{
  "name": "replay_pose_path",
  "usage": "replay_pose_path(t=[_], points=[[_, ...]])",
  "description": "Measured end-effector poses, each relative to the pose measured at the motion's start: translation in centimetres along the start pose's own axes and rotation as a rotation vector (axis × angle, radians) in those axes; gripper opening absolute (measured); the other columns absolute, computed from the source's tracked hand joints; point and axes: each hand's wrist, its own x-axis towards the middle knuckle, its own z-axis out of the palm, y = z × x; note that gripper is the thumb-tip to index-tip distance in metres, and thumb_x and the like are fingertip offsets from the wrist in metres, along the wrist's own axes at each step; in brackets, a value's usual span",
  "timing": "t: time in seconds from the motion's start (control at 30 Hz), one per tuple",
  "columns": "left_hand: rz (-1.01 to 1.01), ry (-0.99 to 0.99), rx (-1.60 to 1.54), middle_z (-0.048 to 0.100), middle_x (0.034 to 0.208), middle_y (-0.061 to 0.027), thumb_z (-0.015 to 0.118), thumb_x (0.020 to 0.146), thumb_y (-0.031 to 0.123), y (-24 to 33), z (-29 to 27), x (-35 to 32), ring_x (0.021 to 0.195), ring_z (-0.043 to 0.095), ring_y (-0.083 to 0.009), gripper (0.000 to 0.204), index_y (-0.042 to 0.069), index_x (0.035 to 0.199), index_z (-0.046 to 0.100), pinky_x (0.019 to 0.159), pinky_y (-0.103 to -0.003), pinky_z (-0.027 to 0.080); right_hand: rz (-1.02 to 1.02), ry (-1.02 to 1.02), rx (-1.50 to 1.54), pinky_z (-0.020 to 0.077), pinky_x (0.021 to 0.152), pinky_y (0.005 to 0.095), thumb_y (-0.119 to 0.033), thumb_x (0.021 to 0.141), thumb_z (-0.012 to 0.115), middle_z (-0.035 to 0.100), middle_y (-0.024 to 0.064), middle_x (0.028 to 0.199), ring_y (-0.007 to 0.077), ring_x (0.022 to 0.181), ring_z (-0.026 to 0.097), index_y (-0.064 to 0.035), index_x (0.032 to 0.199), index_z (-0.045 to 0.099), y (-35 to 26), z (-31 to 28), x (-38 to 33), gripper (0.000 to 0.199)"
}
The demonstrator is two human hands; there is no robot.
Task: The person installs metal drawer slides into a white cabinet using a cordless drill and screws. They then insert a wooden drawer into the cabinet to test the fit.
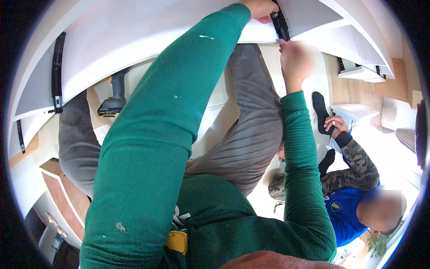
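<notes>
Green sleeves point(148, 148) fill the near view, both arms raised to the far side. Left hand point(260, 9) grips the edge of a white panel point(134, 31), fingers curled over it, just left of a black drawer rail point(281, 24). Right hand point(293, 58) is blurred; its fingertips touch the rail's lower end; grasp cannot be told. The rail is narrow, black, fixed upright on the panel. A cordless drill point(114, 96) lies left, below the panel. Another person in a blue shirt point(342, 210) sits to the right.
</notes>
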Motion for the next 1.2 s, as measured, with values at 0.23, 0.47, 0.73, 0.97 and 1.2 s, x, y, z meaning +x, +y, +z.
replay_pose_path(t=[0.23, 0.47, 0.73, 0.97, 1.2], points=[[0.181, 0.195, -0.245, 0.065, 0.125, -0.0159, 0.063, 0.09, 0.008, -2.8, -3.8, -5.0, 0.091, 0.069, -0.0229, 0.071, 0.0, 0.156, 0.038, 0.073, -0.033, 0.058, -0.039, 0.014, 0.024, 0.0555, 0.068, 0.0298, -0.031, 0.086, 0.083, 0.075, 0.0093, 0.076, 0.0162, 0.068, 0.072, -0.0005, 0.09, 0.076, -0.2, 0.3, -0.2, 0.032], [0.273, 0.098, -0.103, 0.063, 0.12, -0.0081, 0.063, 0.095, 0.01, -0.9, -10.0, -20.9, 0.094, 0.065, -0.0154, 0.048, -0.001, 0.141, 0.053, 0.08, -0.029, 0.054, -0.013, 0.047, -0.045, 0.0556, 0.069, 0.03, -0.035, 0.087, 0.082, 0.076, 0.0093, 0.078, 0.0162, 0.071, 0.072, -0.002, 0.092, 0.077, 0.0, -0.4, -0.4, 0.034], [0.321, 0.257, 0.004, 0.07, 0.108, -0.0044, 0.067, 0.095, 0.021, -1.1, -17.8, -31.6, 0.089, 0.068, -0.0121, 0.036, 0.007, 0.128, 0.068, 0.079, -0.029, 0.053, -0.099, 0.07, -0.304, 0.0559, 0.073, 0.0312, -0.032, 0.09, 0.078, 0.077, 0.0091, 0.082, 0.0188, 0.077, 0.074, -0.0014, 0.095, 0.077, -2.4, -1.0, -0.2, 0.031], [0.376, 0.282, -0.051, 0.066, 0.104, -0.0037, 0.06, 0.096, 0.008, 2.7, -20.0, -35.0, 0.091, 0.061, -0.0108, 0.037, -0.005, 0.131, 0.059, 0.083, -0.026, 0.051, -0.175, 0.089, -0.496, 0.0574, 0.072, 0.0432, -0.036, 0.091, 0.072, 0.075, 0.0138, 0.08, 0.0325, 0.074, 0.074, -0.0055, 0.092, 0.078, -3.4, -0.5, -0.5, 0.031], [0.477, 0.255, -0.052, 0.065, 0.102, -0.0048, 0.06, 0.096, 0.008, 2.5, -21.3, -35.6, 0.09, 0.061, -0.0119, 0.036, -0.007, 0.129, 0.059, 0.082, -0.026, 0.05, -0.148, 0.082, -0.507, 0.0576, 0.076, 0.0421, -0.036, 0.09, 0.073, 0.076, 0.0149, 0.083, 0.032, 0.079, 0.075, -0.005, 0.092, 0.078, -4.2, -0.3, -0.8, 0.032]])
